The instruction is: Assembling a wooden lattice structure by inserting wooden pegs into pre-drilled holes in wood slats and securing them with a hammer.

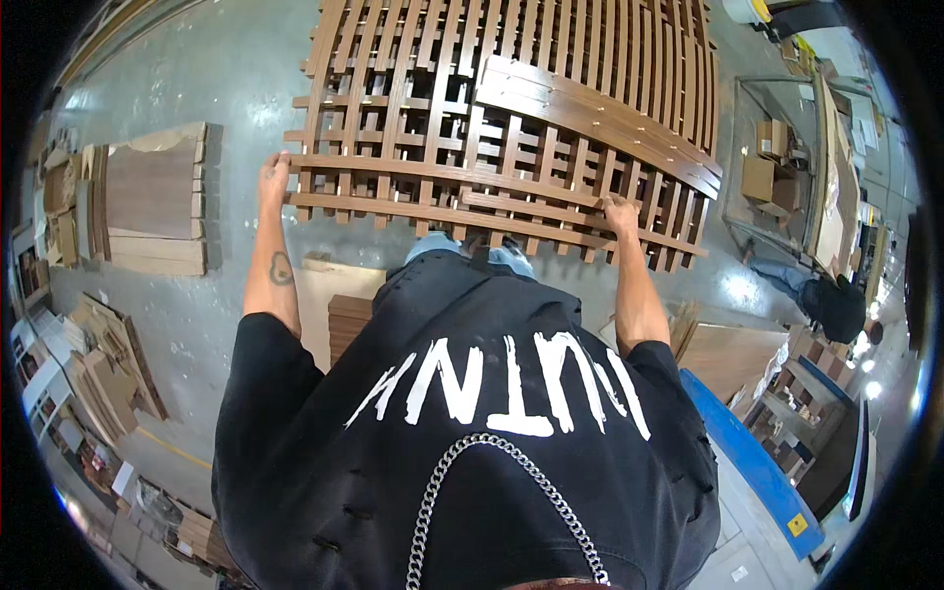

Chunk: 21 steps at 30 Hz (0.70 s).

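Note:
A large brown wooden lattice panel (442,128) of crossed slats fills the upper middle of the head view. My left hand (273,179) grips the left end of its nearest cross slats. My right hand (621,214) grips the same front edge further right. A bundle of longer brown slats (600,118) lies slanted on top of the lattice at the right. Both arms reach forward from my black shirt, which covers the lower middle.
A stack of brown and pale boards (152,202) lies on the grey concrete floor (226,69) at the left. More board piles (103,369) sit lower left. A person in black (836,305) crouches at the right beside a glass-sided cart (777,167) holding boxes. A blue edge (757,462) runs lower right.

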Motion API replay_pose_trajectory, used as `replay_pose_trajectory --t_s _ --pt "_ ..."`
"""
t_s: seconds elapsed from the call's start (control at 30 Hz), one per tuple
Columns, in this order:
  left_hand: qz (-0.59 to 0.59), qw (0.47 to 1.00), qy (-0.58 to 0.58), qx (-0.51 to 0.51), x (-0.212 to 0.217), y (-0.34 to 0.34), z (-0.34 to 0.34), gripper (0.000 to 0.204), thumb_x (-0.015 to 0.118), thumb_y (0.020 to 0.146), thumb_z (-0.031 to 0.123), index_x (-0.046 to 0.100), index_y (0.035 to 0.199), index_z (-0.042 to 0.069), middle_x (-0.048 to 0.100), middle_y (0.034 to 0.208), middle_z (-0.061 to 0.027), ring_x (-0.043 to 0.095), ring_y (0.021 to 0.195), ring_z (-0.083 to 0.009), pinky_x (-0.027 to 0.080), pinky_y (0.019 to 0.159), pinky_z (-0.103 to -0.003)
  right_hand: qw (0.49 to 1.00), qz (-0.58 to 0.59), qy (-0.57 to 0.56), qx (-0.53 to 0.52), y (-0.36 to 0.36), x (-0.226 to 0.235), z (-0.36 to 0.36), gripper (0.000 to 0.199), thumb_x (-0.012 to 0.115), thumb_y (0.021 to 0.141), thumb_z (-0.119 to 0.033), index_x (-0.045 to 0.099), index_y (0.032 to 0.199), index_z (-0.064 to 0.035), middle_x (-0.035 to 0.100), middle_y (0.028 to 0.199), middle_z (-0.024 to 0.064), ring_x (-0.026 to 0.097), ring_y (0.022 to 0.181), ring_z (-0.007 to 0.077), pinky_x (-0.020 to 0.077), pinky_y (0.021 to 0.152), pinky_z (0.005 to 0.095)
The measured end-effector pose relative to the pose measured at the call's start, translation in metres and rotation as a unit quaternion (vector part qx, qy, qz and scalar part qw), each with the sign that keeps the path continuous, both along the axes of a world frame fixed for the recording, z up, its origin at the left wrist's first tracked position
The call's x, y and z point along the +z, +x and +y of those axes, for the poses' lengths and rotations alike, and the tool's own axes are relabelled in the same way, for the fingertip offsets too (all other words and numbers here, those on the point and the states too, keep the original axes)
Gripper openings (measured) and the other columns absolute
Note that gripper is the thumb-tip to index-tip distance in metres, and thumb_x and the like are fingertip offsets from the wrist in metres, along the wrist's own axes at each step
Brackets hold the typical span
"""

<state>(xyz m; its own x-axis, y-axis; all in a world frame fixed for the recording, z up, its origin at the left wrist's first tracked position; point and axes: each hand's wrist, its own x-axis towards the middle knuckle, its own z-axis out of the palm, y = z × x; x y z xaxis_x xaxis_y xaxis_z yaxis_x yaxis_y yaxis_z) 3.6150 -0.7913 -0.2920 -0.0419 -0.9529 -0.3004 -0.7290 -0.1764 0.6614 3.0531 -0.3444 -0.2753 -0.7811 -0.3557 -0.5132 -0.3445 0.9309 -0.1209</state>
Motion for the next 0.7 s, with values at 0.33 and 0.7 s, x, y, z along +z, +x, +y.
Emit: replay_pose_trajectory --t_s 0.33,0.7 --pt "-0.034 0.997 0.041 -0.049 0.0 0.015 -0.004 0.056 0.055 0.091 0.047 0.064 0.115 -0.003 0.066 0.114 -0.0222 0.06 0.111 -0.0344 0.043 0.096 -0.04 0.999 0.015 -0.026 -0.015 -0.006 0.004 0.001 0.049 0.056 0.09 -0.039 0.064 0.12 -0.0009 0.063 0.118 0.0257 0.057 0.117 0.0378 0.0444 0.101 0.0411" --pt "0.035 0.999 0.003 -0.005 0.002 0.007 0.013 0.069 0.058 0.09 0.051 0.052 0.133 -0.004 0.057 0.13 -0.0246 0.053 0.123 -0.0356 0.039 0.103 -0.041 0.999 0.009 0.007 -0.034 -0.033 -0.005 0.015 0.039 0.059 0.088 -0.038 0.069 0.112 -0.0088 0.064 0.115 0.0234 0.059 0.113 0.0372 0.0463 0.097 0.0426"
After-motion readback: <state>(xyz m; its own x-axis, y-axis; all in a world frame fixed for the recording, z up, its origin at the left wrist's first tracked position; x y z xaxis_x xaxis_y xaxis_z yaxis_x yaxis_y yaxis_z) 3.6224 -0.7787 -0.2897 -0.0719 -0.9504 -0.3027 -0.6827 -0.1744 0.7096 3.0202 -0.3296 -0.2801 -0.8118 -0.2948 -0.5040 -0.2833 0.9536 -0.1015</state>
